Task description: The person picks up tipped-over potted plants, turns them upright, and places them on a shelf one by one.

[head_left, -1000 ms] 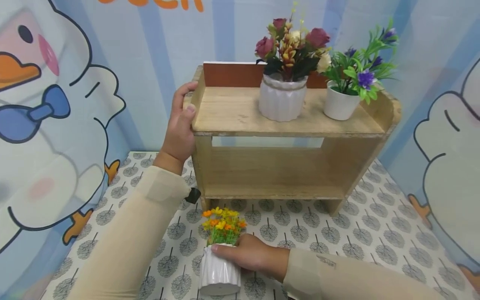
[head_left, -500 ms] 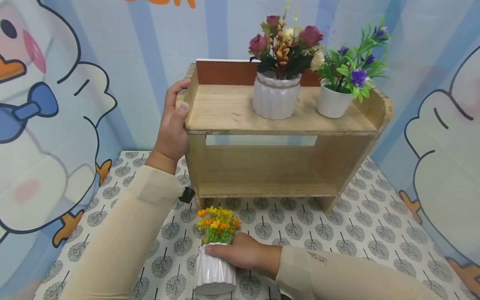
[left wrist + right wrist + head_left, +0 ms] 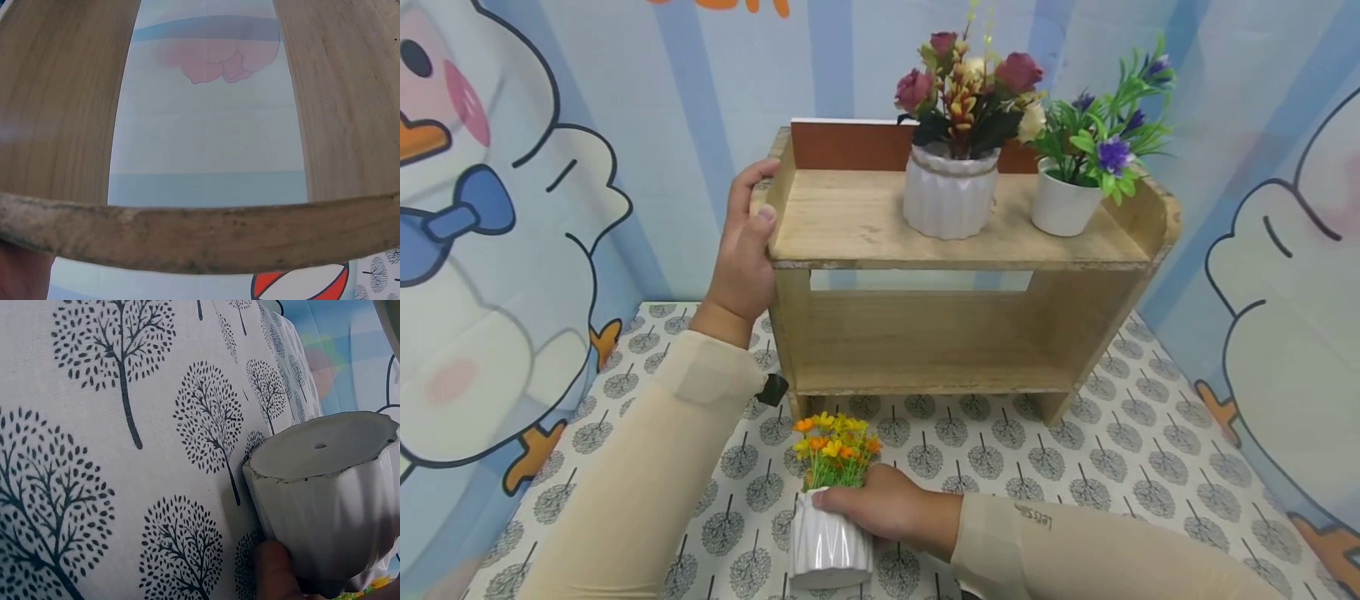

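At the upper left of a two-tier wooden shelf (image 3: pixel 880 329), my left hand (image 3: pixel 741 258) grips the side panel, its thumb on the near side. A bit of that hand (image 3: pixel 22 272) shows in the left wrist view, below the shelf's wooden edge (image 3: pixel 206 237). My right hand (image 3: pixel 891 504) holds a white ribbed flowerpot (image 3: pixel 831 546) with yellow and orange flowers (image 3: pixel 837 446), thumb near the rim. In the right wrist view the pot's underside (image 3: pixel 325 447) with a small hole faces the camera, and one finger (image 3: pixel 275 572) lies against its wall.
On the shelf's top board stand a white pot with red roses (image 3: pixel 951 196) and a smaller white pot with purple flowers (image 3: pixel 1066 200). A tree-patterned cloth (image 3: pixel 985 467) covers the table. Behind hangs a blue striped backdrop (image 3: pixel 700 100) with cartoon ducks.
The head view has shifted slightly, so everything lies a little further left in it. Both hands keep their holds, and the flowerpot stays in front of the shelf.
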A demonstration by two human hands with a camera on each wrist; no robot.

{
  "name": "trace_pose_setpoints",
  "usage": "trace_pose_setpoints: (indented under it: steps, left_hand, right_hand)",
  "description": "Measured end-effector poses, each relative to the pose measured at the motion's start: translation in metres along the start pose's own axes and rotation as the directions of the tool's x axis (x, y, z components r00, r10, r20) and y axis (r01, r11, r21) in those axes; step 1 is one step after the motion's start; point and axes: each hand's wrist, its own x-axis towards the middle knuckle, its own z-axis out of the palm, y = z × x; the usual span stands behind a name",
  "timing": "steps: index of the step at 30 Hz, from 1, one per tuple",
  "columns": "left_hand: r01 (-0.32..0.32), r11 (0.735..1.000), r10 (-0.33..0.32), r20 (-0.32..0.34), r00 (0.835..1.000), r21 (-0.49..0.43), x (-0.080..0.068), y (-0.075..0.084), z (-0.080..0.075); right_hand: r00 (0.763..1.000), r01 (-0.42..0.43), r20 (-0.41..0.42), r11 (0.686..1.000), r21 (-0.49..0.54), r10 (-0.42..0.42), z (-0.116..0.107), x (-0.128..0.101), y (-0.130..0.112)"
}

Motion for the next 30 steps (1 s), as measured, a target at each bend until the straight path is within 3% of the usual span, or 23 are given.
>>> trace_pose_setpoints:
  steps: [15, 21, 30]
  left_hand:
    - [0.005, 1.000, -0.005, 0.006, 1.000, 0.009, 0.000, 0.000, -0.001]
    - [0.013, 1.000, -0.013, 0.004, 1.000, 0.002, -0.001, 0.001, 0.000]
    - [0.012, 1.000, -0.012, -0.005, 1.000, -0.007, 0.000, 0.001, 0.001]
  right_hand:
    - [0.993, 0.121, -0.015, 0.993, 0.005, -0.121, -0.004, -0.011, 0.009]
    - [0.981, 0.194, -0.023, 0.981, 0.028, -0.193, -0.008, -0.015, 0.016]
    - [0.953, 0.302, -0.030, 0.953, -0.021, -0.302, -0.018, -0.026, 0.020]
